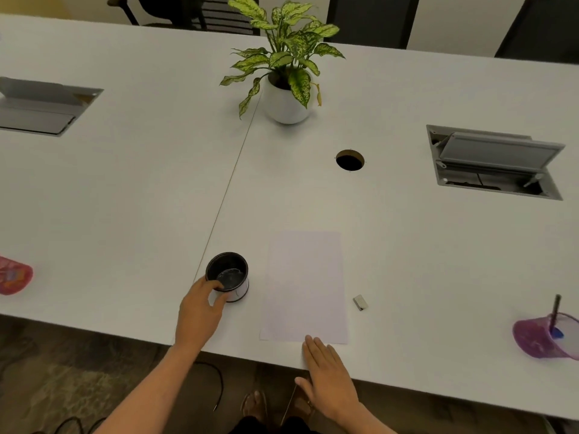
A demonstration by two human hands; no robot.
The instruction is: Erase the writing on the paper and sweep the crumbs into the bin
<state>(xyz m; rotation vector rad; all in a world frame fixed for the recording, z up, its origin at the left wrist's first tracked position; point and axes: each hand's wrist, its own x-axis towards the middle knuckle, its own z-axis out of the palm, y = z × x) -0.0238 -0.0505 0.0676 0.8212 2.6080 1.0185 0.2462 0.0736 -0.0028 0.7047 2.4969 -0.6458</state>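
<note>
A white sheet of paper (305,286) lies flat near the table's front edge; no writing shows on it at this size. To its left stands a small round bin (227,275) with a black lining. My left hand (200,305) curls around the bin's near side, gripping it. My right hand (326,377) lies flat, fingers together, at the table edge with its fingertips touching the paper's near edge. A small white eraser (360,302) lies on the table just right of the paper, apart from both hands. No crumbs can be made out.
A potted plant (283,61) stands at the back centre. A round cable hole (350,160) and an open socket box (493,162) are behind the paper, another box (40,106) at far left. A purple mesh cup (546,335) with a pen is at right, a pink mesh cup (14,275) at left.
</note>
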